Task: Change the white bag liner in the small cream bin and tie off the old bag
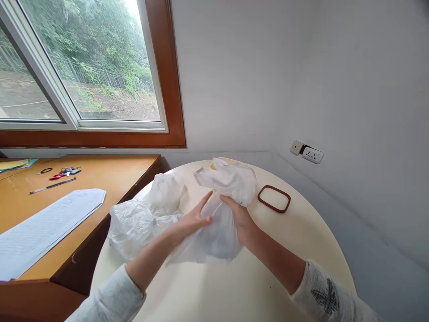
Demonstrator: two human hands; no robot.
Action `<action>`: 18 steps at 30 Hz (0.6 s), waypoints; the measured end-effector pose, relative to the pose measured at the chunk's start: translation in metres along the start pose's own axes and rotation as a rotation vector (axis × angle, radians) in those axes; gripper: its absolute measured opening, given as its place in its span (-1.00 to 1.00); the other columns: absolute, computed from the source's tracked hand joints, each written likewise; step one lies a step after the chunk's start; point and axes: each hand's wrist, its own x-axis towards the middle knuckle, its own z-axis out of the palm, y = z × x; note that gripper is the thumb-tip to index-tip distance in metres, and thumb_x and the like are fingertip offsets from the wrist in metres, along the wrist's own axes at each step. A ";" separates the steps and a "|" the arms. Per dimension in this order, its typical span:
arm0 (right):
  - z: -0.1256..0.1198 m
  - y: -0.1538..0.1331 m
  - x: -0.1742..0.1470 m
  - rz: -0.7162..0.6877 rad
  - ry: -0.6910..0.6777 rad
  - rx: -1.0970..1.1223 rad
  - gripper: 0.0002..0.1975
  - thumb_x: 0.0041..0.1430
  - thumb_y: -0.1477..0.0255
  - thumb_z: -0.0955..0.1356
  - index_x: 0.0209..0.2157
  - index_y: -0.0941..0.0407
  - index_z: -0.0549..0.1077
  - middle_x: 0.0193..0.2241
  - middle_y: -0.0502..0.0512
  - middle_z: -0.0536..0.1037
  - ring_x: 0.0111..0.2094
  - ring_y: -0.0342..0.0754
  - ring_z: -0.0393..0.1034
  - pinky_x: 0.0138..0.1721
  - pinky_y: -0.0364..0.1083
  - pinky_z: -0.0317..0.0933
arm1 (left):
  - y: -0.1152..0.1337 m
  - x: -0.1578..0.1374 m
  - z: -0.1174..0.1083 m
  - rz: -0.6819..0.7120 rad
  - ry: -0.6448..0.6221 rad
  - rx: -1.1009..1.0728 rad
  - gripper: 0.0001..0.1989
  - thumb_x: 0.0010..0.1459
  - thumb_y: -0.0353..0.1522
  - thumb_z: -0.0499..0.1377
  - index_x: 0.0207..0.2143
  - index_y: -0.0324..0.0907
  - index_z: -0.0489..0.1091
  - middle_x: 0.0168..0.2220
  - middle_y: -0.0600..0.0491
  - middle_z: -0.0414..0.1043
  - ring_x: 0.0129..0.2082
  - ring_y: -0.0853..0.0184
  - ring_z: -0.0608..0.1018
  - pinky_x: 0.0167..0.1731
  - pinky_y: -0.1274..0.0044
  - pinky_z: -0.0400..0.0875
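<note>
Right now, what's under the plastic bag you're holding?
The round table lies under the plastic bag, which both the left hand and right hand grip. The bag is translucent white; nothing distinct shows inside. The tabletop directly beneath is covered.

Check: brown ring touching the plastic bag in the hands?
Apart. Head view shows bare table between the brown ring and the plastic bag.
</note>
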 end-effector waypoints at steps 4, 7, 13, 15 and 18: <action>0.014 0.004 -0.011 0.075 0.125 0.022 -0.57 -0.16 0.19 0.39 -0.19 0.02 0.44 -0.34 0.00 0.53 -0.39 -0.04 0.41 -0.43 -0.10 0.27 | -0.014 -0.002 0.023 -0.166 -0.085 -0.022 -0.06 -0.24 -0.17 0.36 0.18 -0.11 0.02 0.10 -0.15 0.24 0.07 0.00 0.32 -0.03 0.28 0.27; 0.021 0.001 -0.016 0.126 0.148 0.065 -0.65 -0.10 0.21 0.33 -0.25 0.08 0.46 -0.50 0.00 0.51 -0.47 -0.04 0.39 -0.48 -0.11 0.23 | -0.020 -0.001 0.028 -0.215 -0.093 -0.113 -0.09 -0.22 -0.12 0.33 0.17 -0.14 0.04 0.04 -0.19 0.31 0.01 0.03 0.39 -0.05 0.28 0.30; 0.014 0.000 -0.004 0.136 0.042 -0.021 -0.72 -0.10 0.23 0.31 -0.35 0.09 0.45 -0.62 -0.04 0.45 -0.50 -0.05 0.36 -0.48 -0.12 0.20 | -0.038 -0.002 0.024 -0.246 -0.073 -0.179 -0.13 -0.27 0.00 0.28 0.09 -0.14 0.15 -0.07 -0.16 0.42 -0.05 0.04 0.44 -0.10 0.28 0.33; 0.010 0.002 0.005 0.167 -0.050 -0.029 -0.78 -0.11 0.28 0.31 -0.42 0.11 0.43 -0.64 -0.04 0.43 -0.52 -0.07 0.34 -0.49 -0.13 0.20 | -0.043 -0.004 0.023 -0.239 -0.078 -0.131 -0.21 -0.25 0.01 0.26 0.03 -0.14 0.23 -0.14 -0.14 0.46 -0.07 0.05 0.46 -0.11 0.29 0.33; 0.002 0.006 0.018 0.131 -0.106 -0.032 -0.87 -0.10 0.33 0.29 -0.56 0.10 0.34 -0.72 -0.06 0.34 -0.62 -0.13 0.26 -0.56 -0.16 0.16 | -0.046 -0.006 0.026 -0.235 -0.195 -0.104 -0.36 -0.16 0.01 0.21 -0.07 -0.14 0.33 -0.27 -0.09 0.52 -0.16 0.09 0.51 -0.14 0.27 0.33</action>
